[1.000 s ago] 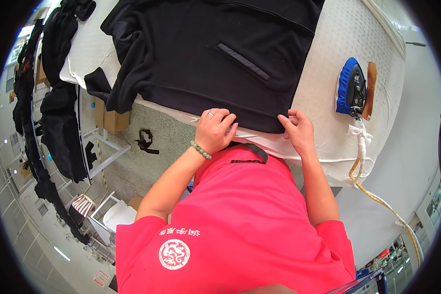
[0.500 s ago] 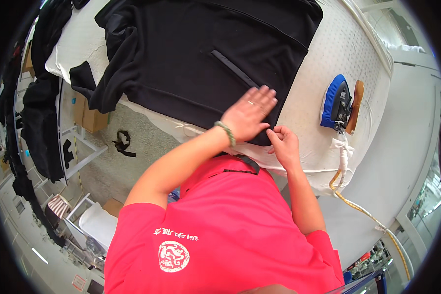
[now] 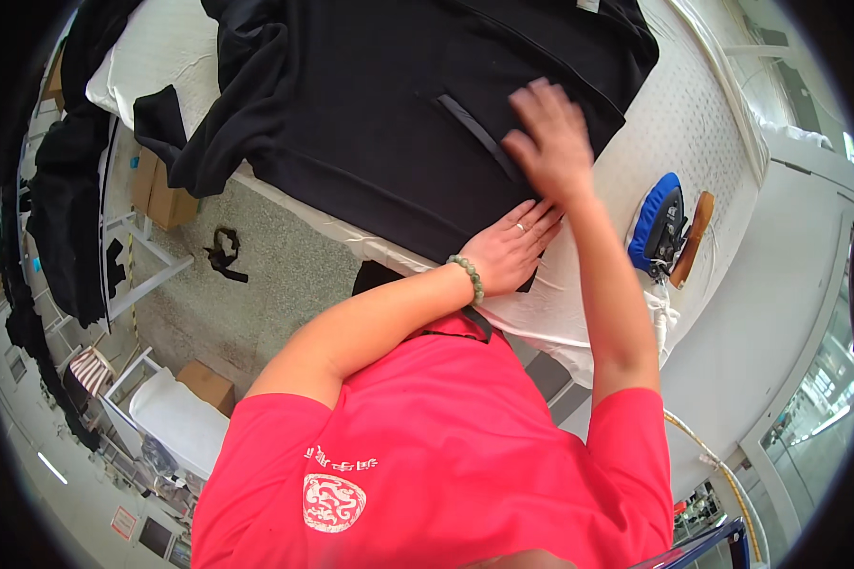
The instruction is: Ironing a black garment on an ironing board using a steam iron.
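Observation:
A black garment [image 3: 370, 133], looking like a jacket, lies spread over a white padded ironing table [image 3: 603, 218]. A grey-edged slanted pocket [image 3: 477, 133] shows on it. My left hand [image 3: 505, 254], with a ring and a beaded bracelet, rests flat near the garment's close right corner, fingers stretched out. Beyond it my right hand [image 3: 552, 142] is over the cloth to the right of the pocket, its fingers extended and slightly blurred; whether it touches the fabric I cannot tell. Neither hand grips anything.
An iron [image 3: 659, 228] with a blue cover and wooden handle stands on the table at the right, its wrapped hose [image 3: 662, 318] trailing toward me. Left of the table are a cardboard box [image 3: 168, 194], a white metal frame [image 3: 152, 275] and hanging black garments [image 3: 71, 232].
My right hand has left the garment's near corner and reached up and away beside the pocket. My left hand has shifted toward that corner, near the edge. The garment appears slightly farther right.

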`<state>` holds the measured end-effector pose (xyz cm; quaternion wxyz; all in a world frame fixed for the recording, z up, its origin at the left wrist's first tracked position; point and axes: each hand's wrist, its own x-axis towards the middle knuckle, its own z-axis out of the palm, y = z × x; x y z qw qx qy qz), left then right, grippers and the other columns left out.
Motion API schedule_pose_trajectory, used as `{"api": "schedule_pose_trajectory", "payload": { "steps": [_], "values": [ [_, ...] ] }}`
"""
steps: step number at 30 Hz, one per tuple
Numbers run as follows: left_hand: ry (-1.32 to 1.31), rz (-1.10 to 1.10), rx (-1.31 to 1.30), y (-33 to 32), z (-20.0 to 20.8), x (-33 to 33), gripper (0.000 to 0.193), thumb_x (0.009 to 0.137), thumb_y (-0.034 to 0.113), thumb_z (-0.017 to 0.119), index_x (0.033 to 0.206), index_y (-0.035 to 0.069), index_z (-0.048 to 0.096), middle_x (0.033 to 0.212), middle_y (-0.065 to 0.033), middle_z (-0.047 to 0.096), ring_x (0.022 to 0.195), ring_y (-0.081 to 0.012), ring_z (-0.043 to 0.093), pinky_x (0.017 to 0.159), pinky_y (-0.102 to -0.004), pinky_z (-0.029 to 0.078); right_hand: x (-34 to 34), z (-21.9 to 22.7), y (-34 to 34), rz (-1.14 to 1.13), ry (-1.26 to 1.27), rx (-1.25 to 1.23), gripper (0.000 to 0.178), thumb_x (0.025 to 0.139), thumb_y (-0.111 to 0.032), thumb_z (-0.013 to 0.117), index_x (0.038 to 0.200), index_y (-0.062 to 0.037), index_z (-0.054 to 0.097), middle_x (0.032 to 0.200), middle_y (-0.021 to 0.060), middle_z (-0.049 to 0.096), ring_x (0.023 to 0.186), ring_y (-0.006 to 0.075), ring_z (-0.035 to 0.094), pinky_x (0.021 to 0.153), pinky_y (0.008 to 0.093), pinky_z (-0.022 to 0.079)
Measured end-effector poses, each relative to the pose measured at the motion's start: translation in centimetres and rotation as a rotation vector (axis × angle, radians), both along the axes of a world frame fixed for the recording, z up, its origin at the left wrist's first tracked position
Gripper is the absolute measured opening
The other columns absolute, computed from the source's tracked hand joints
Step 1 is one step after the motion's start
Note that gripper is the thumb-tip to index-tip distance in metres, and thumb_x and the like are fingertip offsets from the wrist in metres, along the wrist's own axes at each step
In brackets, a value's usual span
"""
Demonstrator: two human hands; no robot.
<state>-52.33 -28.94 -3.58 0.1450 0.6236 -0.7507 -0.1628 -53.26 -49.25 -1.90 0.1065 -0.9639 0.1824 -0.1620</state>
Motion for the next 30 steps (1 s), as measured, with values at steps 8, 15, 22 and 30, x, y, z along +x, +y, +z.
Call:
{"api": "schedule_pose_trajectory", "payload": {
  "steps": [8, 15, 22, 30],
  "values": [
    [-0.018, 0.018, -0.022, 0.1, 0.7, 1.2, 0.062, 0.100, 0.026, 0.046, 0.154, -0.003, 0.040, 0.165, -0.0166, 0.034, 0.157, -0.0308, 0.024, 0.130, -0.0477, 0.013, 6.8, 1.7, 2.2, 0.133, 0.043, 0.111, 0.056, 0.096, -0.034, 0.068, 0.145, -0.0109, 0.055, 0.155, 0.0164, 0.049, 0.146, 0.0376, 0.042, 0.122, 0.0509, 0.030],
    [-0.007, 0.019, -0.159, -0.4, 0.9, 1.2, 0.061, 0.098, 0.021, 0.046, 0.153, -0.003, 0.042, 0.165, -0.0162, 0.036, 0.157, -0.0312, 0.025, 0.130, -0.0481, 0.012, 9.2, 1.0, 0.3, -0.031, 0.022, -0.047, 0.061, 0.093, -0.036, 0.072, 0.146, -0.0120, 0.054, 0.157, 0.0153, 0.047, 0.148, 0.0343, 0.041, 0.123, 0.0490, 0.030],
    [0.009, 0.031, -0.112, -0.1, 0.1, 0.9, 0.062, 0.100, 0.027, 0.048, 0.154, -0.004, 0.041, 0.166, -0.0172, 0.032, 0.158, -0.0314, 0.021, 0.131, -0.0463, 0.010, -9.4, 4.8, 0.4, -0.369, 0.175, -0.236, 0.052, 0.094, -0.017, 0.072, 0.142, -0.0019, 0.057, 0.150, 0.0206, 0.052, 0.142, 0.0390, 0.046, 0.119, 0.0482, 0.035],
    [0.063, -0.026, -0.058, 0.5, 0.8, -1.1, 0.078, 0.101, 0.046, 0.051, 0.158, -0.004, 0.032, 0.170, -0.0175, 0.021, 0.160, -0.0313, 0.011, 0.131, -0.0456, 0.008, -22.3, 7.1, -0.4, -0.816, 0.238, -0.274, 0.048, 0.096, -0.027, 0.072, 0.130, 0.0054, 0.060, 0.132, 0.0223, 0.063, 0.125, 0.0335, 0.060, 0.104, 0.0439, 0.049]
  ]
}}
